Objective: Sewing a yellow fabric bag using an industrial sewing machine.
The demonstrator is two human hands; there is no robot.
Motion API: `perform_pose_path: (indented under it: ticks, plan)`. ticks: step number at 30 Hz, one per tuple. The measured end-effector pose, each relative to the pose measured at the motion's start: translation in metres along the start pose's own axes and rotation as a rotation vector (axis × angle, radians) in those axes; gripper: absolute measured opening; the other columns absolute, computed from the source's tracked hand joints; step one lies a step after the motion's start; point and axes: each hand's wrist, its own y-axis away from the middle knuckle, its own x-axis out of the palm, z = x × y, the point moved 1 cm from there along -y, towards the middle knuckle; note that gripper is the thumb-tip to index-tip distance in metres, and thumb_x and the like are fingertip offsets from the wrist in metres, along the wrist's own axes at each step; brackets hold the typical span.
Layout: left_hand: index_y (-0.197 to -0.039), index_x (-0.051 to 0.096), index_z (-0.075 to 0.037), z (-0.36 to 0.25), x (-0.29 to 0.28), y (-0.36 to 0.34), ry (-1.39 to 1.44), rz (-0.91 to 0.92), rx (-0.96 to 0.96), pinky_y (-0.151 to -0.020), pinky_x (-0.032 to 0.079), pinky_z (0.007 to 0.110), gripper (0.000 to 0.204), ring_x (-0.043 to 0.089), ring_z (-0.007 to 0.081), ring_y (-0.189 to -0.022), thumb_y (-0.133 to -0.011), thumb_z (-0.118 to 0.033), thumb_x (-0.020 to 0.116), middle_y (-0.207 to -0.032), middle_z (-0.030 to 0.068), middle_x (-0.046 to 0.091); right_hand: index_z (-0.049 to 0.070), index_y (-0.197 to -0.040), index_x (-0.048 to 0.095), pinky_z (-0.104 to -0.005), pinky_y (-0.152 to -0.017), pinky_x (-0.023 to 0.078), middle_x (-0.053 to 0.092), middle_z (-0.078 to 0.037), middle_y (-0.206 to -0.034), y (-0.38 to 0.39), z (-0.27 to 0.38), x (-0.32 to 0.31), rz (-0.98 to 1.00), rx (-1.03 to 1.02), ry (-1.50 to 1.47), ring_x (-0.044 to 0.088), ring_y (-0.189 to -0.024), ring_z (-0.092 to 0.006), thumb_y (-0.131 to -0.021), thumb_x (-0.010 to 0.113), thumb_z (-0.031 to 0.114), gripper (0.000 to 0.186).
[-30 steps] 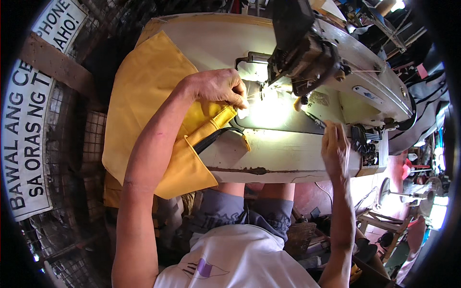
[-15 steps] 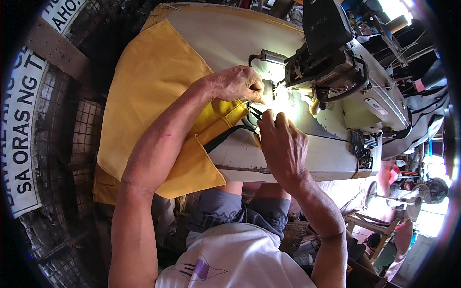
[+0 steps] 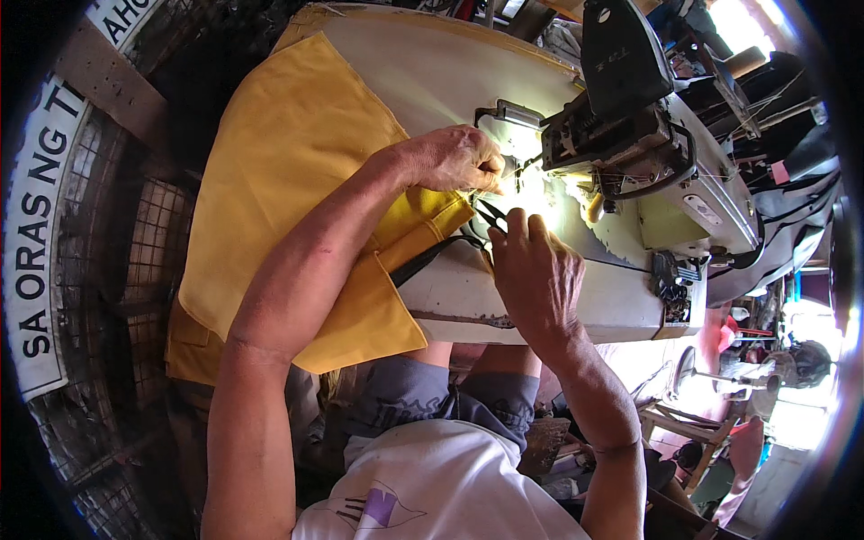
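A yellow fabric piece (image 3: 279,153) with a stitched band and a black strap (image 3: 430,259) lies over the left part of the sewing machine's pale table. Above its right corner, my left hand (image 3: 461,157) is closed in a pinch. A thin thread (image 3: 515,173) seems to run from those fingertips toward the needle area. My right hand (image 3: 537,270) is wrapped round small dark scissors (image 3: 490,216), with their blades apart and pointing at the fabric's corner. The palm hides their handles. Glare washes out the spot under the needle.
The sewing machine head (image 3: 621,144) stands just right of my hands, its lamp lit. A metal bracket (image 3: 511,113) is fixed on the table (image 3: 432,54) beyond my left hand. A wire mesh wall (image 3: 157,243) with signs is at left; a fan (image 3: 688,371) stands at right.
The scissors' blades show wider apart and more clearly than before. Both hands stay close to the fabric's corner; the whole view has shifted slightly.
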Motion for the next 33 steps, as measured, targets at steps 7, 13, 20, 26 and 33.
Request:
perform_pose_path:
  ticks: [7, 13, 20, 26, 33]
  plan:
    - [-0.076, 0.056, 0.003, 0.003, 0.0, 0.003, 0.01, -0.039, 0.064, -0.07, 0.045, 0.039, 0.033, 0.056, 0.0227, -0.07, -0.086, -0.023, 0.072, -0.072, 0.0096, 0.054, 0.005, -0.102, 0.055, -0.0371, -0.057, 0.053, 0.057, -0.008, -0.081, -0.022, 0.006, 0.01, -0.038, -0.128, -0.011, 0.065, -0.069, -0.0222, -0.08, 0.067, 0.011, 0.027]
    - [-0.078, 0.054, 0.001, -0.007, -0.003, -0.002, -0.068, 0.014, 0.081, -0.071, 0.046, 0.042, 0.031, 0.058, 0.0272, -0.073, -0.089, -0.024, 0.068, -0.075, 0.0118, 0.056, 0.007, -0.102, 0.057, -0.0383, -0.054, 0.052, 0.063, -0.01, -0.08, -0.002, -0.024, 0.012, 0.117, -0.096, -0.049, 0.068, -0.067, -0.023, -0.086, 0.068, 0.018, 0.023]
    - [-0.081, 0.058, -0.008, -0.012, 0.042, -0.005, -0.598, -0.159, 0.278, -0.073, 0.053, 0.04, 0.02, 0.062, 0.0257, -0.082, -0.09, -0.025, 0.063, -0.082, 0.0077, 0.057, 0.007, -0.102, 0.061, -0.0412, -0.06, 0.051, 0.067, -0.015, -0.081, 0.078, -0.15, 0.034, -0.211, 0.422, -0.164, 0.067, -0.069, -0.031, -0.092, 0.07, 0.026, 0.023]
    - [-0.089, 0.063, -0.008, -0.028, 0.039, 0.002, -0.654, -0.152, 0.213, -0.081, 0.052, 0.041, 0.013, 0.063, 0.0268, -0.091, -0.088, -0.021, 0.064, -0.09, 0.0087, 0.061, 0.009, -0.103, 0.06, -0.0447, -0.063, 0.051, 0.069, -0.015, -0.087, 0.083, -0.157, 0.043, -0.322, 0.544, -0.143, 0.068, -0.072, -0.0354, -0.091, 0.07, 0.027, 0.024]
    - [-0.107, 0.066, -0.012, -0.044, 0.011, -0.015, -0.638, 0.248, -0.262, -0.1, 0.046, 0.041, 0.024, 0.056, 0.0252, -0.12, -0.084, -0.02, 0.065, -0.118, 0.0049, 0.064, 0.009, -0.103, 0.06, -0.0444, -0.064, 0.052, 0.068, -0.014, -0.086, 0.083, -0.156, 0.037, -0.292, 0.612, -0.209, 0.068, -0.073, -0.0346, -0.09, 0.071, 0.027, 0.024]
